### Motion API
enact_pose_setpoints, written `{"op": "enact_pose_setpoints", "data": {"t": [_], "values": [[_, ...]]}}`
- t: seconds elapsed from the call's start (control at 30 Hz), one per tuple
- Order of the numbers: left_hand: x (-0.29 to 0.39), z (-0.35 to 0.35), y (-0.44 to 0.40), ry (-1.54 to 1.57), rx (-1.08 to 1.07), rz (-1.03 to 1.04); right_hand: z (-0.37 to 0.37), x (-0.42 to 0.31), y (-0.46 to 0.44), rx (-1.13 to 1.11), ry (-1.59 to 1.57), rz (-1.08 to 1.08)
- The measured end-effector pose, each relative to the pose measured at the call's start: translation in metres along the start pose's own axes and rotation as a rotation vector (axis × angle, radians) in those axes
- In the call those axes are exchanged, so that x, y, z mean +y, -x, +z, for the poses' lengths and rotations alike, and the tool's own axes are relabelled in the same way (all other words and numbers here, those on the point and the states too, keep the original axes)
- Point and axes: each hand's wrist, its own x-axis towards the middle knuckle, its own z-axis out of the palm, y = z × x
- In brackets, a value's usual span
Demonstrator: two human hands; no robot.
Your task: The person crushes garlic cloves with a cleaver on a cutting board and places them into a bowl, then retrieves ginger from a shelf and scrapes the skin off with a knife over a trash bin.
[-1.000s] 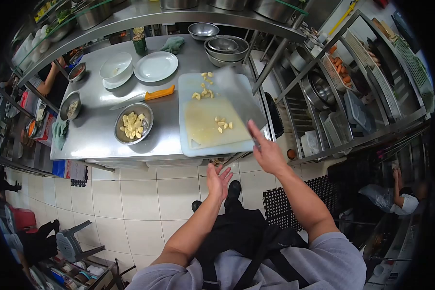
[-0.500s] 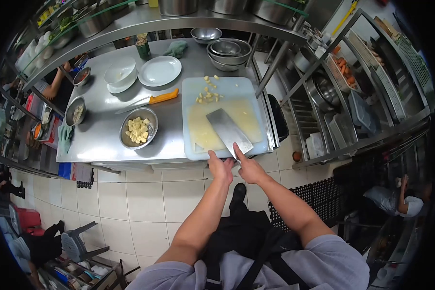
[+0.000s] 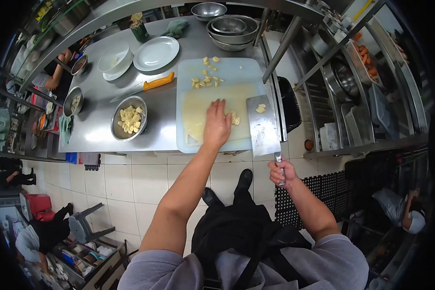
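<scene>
my right hand [image 3: 282, 172] is closed around the metal handle of the cleaver [image 3: 264, 133], fingers curled into a narrow grip just off the front edge of the steel table [image 3: 160, 126]. the broad blade lies face up across the right side of the light blue cutting board [image 3: 247, 72], and a little flattened garlic [image 3: 260, 108] sits on its upper part. i can't tell whether the blade touches the board or is held just above it.

my left hand [image 3: 217, 126] is over the yellowed middle of the board, palm down, fingers stretched out and slightly parted. i can't see whether anything is under the palm. just to its right, between it and the blade, is a small cluster of pressed cloves [image 3: 235, 118]. the peeled garlic cloves [image 3: 207, 81] are scattered towards the far left part of the board, beyond my fingertips.

left of the board, near but apart from it, a steel bowl [image 3: 124, 137] holds a heap of pale garlic pieces [image 3: 130, 118]. behind that bowl lies a knife with an orange handle [image 3: 158, 81], its blade pointing left. farther back are a white oval plate [image 3: 156, 53] and a white bowl [image 3: 115, 59] set on another dish. a green cloth [image 3: 175, 28] lies at the back, and nested steel bowls [image 3: 232, 37] stand behind the board's far edge. at far left, a co-worker's forearm [image 3: 57, 76] shows beyond the table, well apart from my hands.
</scene>
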Motion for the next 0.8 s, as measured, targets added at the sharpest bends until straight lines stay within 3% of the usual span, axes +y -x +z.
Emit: {"op": "enact_pose_setpoints", "data": {"t": [0.17,0.3,0.37,0.4,0.5,0.57,0.63,0.67,0.73,0.8], "values": [[0.026,0.028,-0.002,-0.057,-0.097,-0.063,0.008,0.021,-0.033,-0.021,0.052,0.219],[-0.001,-0.009,0.0,0.02,0.217,-0.253,0.077,0.011,-0.081,-0.056,0.307,0.452],[0.001,-0.061,-0.008,0.055,0.419,-0.471,0.12,0.007,-0.112,-0.141,0.447,0.566],[-0.026,-0.082,-0.009,-0.061,0.547,-0.36,0.145,0.008,-0.126,-0.212,0.503,0.563],[-0.084,-0.162,-0.035,-0.16,0.73,-0.304,0.199,0.006,-0.154,-0.363,0.583,0.554],[-0.11,-0.207,-0.058,-0.212,0.714,-0.375,0.213,-0.002,-0.158,-0.433,0.606,0.541],[-0.15,-0.229,-0.074,-0.294,0.449,-0.532,0.204,-0.023,-0.147,-0.286,0.545,0.551],[-0.154,-0.224,-0.084,-0.284,0.442,-0.521,0.192,-0.035,-0.139,-0.261,0.553,0.535],[-0.147,-0.199,-0.101,-0.514,0.603,-0.117,0.15,-0.058,-0.11,-0.144,0.5,0.487],[-0.111,-0.15,-0.112,-0.269,0.425,-0.04,0.111,-0.074,-0.068,0.027,0.383,0.395]]}}
